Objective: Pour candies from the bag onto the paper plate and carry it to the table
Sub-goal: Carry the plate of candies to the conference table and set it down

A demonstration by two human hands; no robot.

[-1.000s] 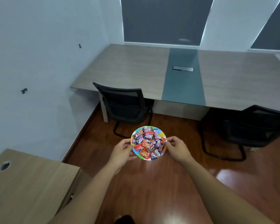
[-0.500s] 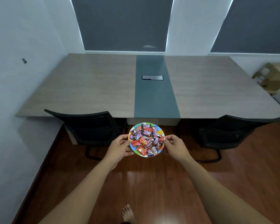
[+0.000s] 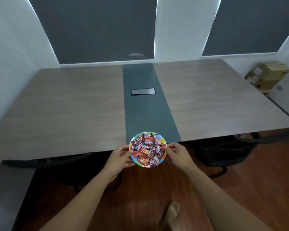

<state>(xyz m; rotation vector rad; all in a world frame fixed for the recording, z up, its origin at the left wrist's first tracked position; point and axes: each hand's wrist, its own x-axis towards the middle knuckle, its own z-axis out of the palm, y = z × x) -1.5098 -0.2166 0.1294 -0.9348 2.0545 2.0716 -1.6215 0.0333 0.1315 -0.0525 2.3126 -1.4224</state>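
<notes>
Both hands hold the plate (image 3: 163,142) by its rim — the left hand (image 3: 119,155) pinches one side, the right hand (image 3: 178,153) the other. It hangs in the air at the near edge of the surface (image 3: 70,110), not down yet. The candies (image 3: 148,149) are piled high. If the thin plate bends or tips, some could slide off onto the floor (image 3: 140,194) — or the plate could bump the edge.

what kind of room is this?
Likely an office meeting room: a long table with a cable hatch in its centre strip, black office chairs tucked under it, and blinds drawn over the windows.
</notes>
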